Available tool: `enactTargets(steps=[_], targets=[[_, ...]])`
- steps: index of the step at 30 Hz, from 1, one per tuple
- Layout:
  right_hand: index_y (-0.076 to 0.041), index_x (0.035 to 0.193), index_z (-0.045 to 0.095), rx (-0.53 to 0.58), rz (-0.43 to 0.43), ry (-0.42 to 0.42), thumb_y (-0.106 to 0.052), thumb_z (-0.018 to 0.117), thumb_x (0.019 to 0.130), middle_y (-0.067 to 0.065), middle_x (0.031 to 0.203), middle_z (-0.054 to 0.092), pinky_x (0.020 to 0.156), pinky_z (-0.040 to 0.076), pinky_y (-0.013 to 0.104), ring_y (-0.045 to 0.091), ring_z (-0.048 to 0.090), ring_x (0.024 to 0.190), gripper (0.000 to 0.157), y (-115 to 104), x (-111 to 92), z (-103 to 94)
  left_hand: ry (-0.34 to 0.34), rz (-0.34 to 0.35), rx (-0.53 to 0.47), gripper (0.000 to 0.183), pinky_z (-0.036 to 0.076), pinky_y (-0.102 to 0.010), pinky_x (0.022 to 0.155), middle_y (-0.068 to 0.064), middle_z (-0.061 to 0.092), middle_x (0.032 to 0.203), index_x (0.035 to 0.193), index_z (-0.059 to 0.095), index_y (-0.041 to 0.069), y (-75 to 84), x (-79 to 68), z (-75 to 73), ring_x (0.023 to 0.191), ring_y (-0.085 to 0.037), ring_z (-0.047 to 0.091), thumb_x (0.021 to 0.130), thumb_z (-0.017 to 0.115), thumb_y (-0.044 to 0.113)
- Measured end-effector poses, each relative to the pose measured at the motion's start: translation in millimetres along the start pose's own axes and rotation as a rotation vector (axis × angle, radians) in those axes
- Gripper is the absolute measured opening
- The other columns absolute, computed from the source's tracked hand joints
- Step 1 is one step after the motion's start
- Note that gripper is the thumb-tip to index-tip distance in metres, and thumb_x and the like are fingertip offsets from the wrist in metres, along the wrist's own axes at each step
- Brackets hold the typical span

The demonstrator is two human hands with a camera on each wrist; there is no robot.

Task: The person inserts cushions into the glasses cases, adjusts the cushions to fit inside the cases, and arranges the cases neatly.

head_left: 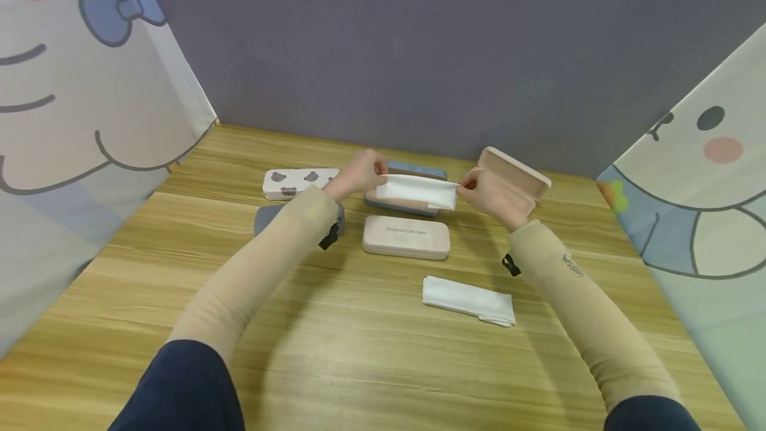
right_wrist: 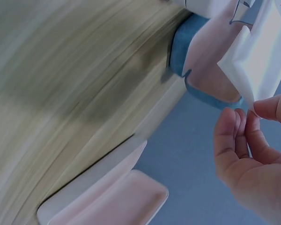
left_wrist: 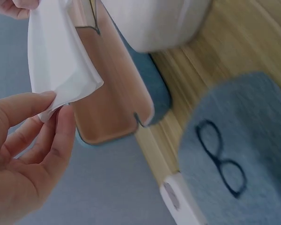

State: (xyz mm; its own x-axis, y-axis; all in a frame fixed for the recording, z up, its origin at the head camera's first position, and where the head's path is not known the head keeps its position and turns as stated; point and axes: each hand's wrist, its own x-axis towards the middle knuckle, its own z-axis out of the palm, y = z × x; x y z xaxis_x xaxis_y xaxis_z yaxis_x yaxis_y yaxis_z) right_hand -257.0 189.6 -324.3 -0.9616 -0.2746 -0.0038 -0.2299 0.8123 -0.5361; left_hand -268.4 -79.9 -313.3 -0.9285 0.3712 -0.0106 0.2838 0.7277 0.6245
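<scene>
Head view high, facing forward, down; wrist views close, tilted, both sharing white cloth

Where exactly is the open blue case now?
In the head view, the open blue case sits just right of centre, behind the closed cream case and beneath the held white cloth.

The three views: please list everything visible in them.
held cloth: 1, white, midair
folded cloth: 1, white, front right
lined case: 1, blue, open, behind held cloth
open case: 1, pink, back right
lettered case: 1, cream, centre
patterned case: 1, white, back left
glasses-print case: 1, grey, left
table: 1, yellowish, underneath
wall: 1, grey, behind
cartoon panels: 2, multicoloured, sides
outer sleeves: 2, navy, bottom
arm covers: 2, beige, forearms
straps: 2, black, wrists
left hand: 1, pinching held cloth
right hand: 1, pinching held cloth
</scene>
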Motion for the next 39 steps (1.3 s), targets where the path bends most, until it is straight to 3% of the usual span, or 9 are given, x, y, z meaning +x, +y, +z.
enactTargets(steps=[8, 15, 19, 25, 28, 31, 34, 36, 39], targets=[[0.009, 0.097, 0.069, -0.034, -0.043, 0.065, -0.011, 0.056, 0.088, 0.024, 0.091, 0.069, 0.066, 0.046, 0.025, 0.023, 0.061, 0.074, 0.025, -8.4, 15.5, 17.4, 0.055, -0.054, 0.01, 0.014, 0.05, -0.041, 0.085, -0.02, 0.065, 0.107, 0.096, 0.067, -0.004, -18.1, -0.6, -1.2, 0.093, -0.028, 0.057, 0.089, 0.059, 0.004], [0.009, 0.102, 0.066, 0.019, 0.019, -0.021, -0.011, 0.054, 0.092, 0.024, 0.101, 0.066, 0.075, 0.047, 0.032, 0.026, 0.058, 0.084, 0.026, -9.2, 22.2, 25.1, 0.037, -0.117, -0.016, 0.015, 0.05, -0.038, 0.082, -0.021, 0.063, 0.11, 0.099, 0.066, -0.006, -25.0, 3.8, 2.7, 0.089, -0.026, 0.054, 0.089, 0.058, 0.002], [0.009, 0.1, 0.066, 0.023, 0.025, -0.044, -0.011, 0.054, 0.092, 0.023, 0.099, 0.065, 0.071, 0.046, 0.03, 0.021, 0.054, 0.076, 0.025, -7.8, 24.4, 28.3, 0.036, -0.164, -0.028, 0.014, 0.049, -0.032, 0.076, -0.019, 0.063, 0.107, 0.097, 0.066, -0.005, -28.9, 8.7, 7.3, 0.084, -0.022, 0.052, 0.088, 0.058, 0.001], [0.006, 0.1, 0.066, -0.001, 0.06, -0.077, -0.013, 0.052, 0.092, 0.021, 0.099, 0.065, 0.069, 0.044, 0.029, 0.019, 0.052, 0.075, 0.024, -5.6, 26.7, 33.8, 0.047, -0.205, -0.04, 0.005, 0.044, -0.026, 0.067, -0.007, 0.059, 0.084, 0.081, 0.063, 0.001, -34.7, 15.6, 13.4, 0.071, -0.016, 0.048, 0.085, 0.06, 0.001], [0.005, 0.098, 0.066, -0.02, 0.065, -0.073, -0.012, 0.053, 0.091, 0.02, 0.1, 0.065, 0.07, 0.045, 0.029, 0.021, 0.053, 0.077, 0.023, -4.4, 27.9, 36.1, 0.046, -0.228, -0.037, 0.018, 0.044, -0.031, 0.07, 0.0, 0.051, 0.067, 0.067, 0.057, 0.007, -34.3, 17.9, 15.6, 0.06, -0.013, 0.043, 0.083, 0.059, -0.001], [0.005, 0.092, 0.066, -0.015, 0.061, -0.067, -0.01, 0.053, 0.091, 0.014, 0.087, 0.064, 0.064, 0.042, 0.026, 0.017, 0.05, 0.068, 0.02, -2.3, 30.0, 38.3, 0.043, -0.249, -0.019, 0.029, 0.043, -0.03, 0.065, 0.004, 0.043, 0.055, 0.058, 0.048, 0.011, -34.1, 21.4, 18.1, 0.052, -0.01, 0.038, 0.081, 0.058, -0.004], [0.003, 0.08, 0.064, 0.016, 0.059, -0.07, -0.008, 0.053, 0.09, 0.002, 0.064, 0.053, 0.055, 0.035, 0.024, 0.011, 0.039, 0.054, 0.019, -0.4, 32.7, 40.5, 0.06, -0.275, -0.003, 0.028, 0.042, -0.028, 0.063, 0.001, 0.046, 0.06, 0.06, 0.046, 0.011, -33.8, 23.1, 21.9, 0.057, -0.013, 0.042, 0.08, 0.057, -0.006], [0.003, 0.076, 0.064, 0.03, 0.062, -0.061, -0.007, 0.053, 0.09, -0.003, 0.058, 0.047, 0.052, 0.033, 0.023, 0.009, 0.036, 0.051, 0.02, 0.5, 33.9, 41.9, 0.08, -0.293, 0.011, 0.027, 0.038, -0.025, 0.055, -0.001, 0.046, 0.064, 0.062, 0.044, 0.011, -33.9, 24.2, 24.6, 0.06, -0.015, 0.043, 0.079, 0.056, -0.006], [0.003, 0.075, 0.064, 0.028, 0.069, -0.034, -0.007, 0.054, 0.088, -0.003, 0.058, 0.048, 0.052, 0.034, 0.022, 0.009, 0.038, 0.052, 0.02, 1.7, 35.4, 44.2, 0.104, -0.322, 0.034, 0.03, 0.038, -0.025, 0.056, -0.002, 0.043, 0.065, 0.062, 0.039, 0.012, -32.5, 24.5, 28.4, 0.062, -0.016, 0.042, 0.081, 0.056, -0.004]])
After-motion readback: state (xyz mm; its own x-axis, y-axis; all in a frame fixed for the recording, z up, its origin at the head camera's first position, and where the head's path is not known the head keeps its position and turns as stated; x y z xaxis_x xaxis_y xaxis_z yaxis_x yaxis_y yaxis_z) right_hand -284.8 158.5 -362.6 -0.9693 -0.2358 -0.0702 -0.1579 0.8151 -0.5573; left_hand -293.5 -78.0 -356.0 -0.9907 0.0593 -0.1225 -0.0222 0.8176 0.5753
